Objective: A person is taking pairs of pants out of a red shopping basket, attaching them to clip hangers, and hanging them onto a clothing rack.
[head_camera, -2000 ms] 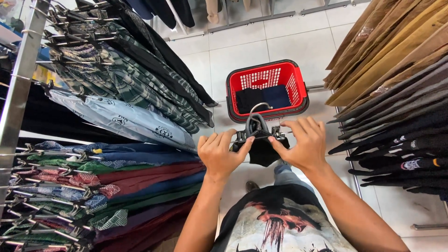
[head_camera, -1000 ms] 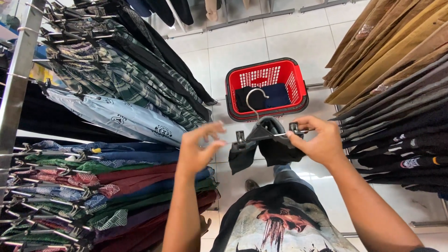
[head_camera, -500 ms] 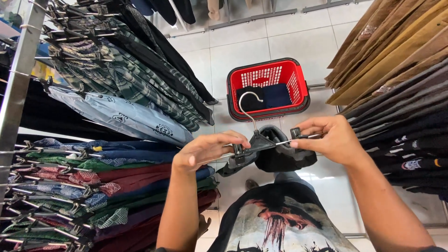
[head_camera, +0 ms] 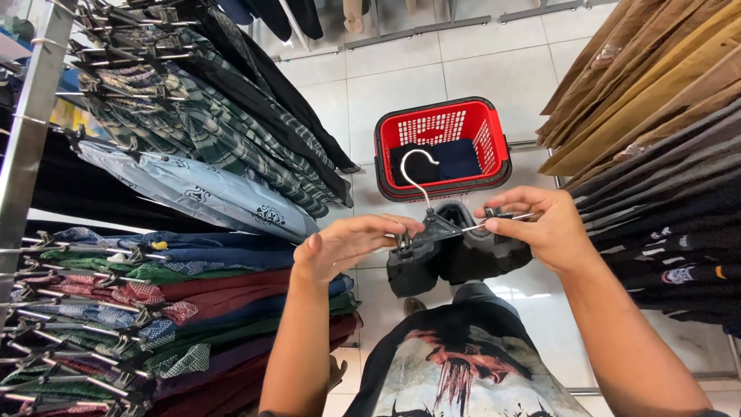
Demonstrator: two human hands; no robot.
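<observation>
Head view — a clip hanger point(head_camera: 432, 224) carrying a dark folded garment point(head_camera: 455, 255) is being gripped at both ends, left hand point(head_camera: 347, 245) and right hand point(head_camera: 540, 228) clamped — above the red basket point(head_camera: 494, 139).

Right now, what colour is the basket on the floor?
Red, with a black rim, the basket shows best in the head view.

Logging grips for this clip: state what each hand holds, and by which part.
Both hands hold one clip hanger with a dark garment hanging from it. The left hand pinches its left clip; the right hand grips its right end.
</observation>
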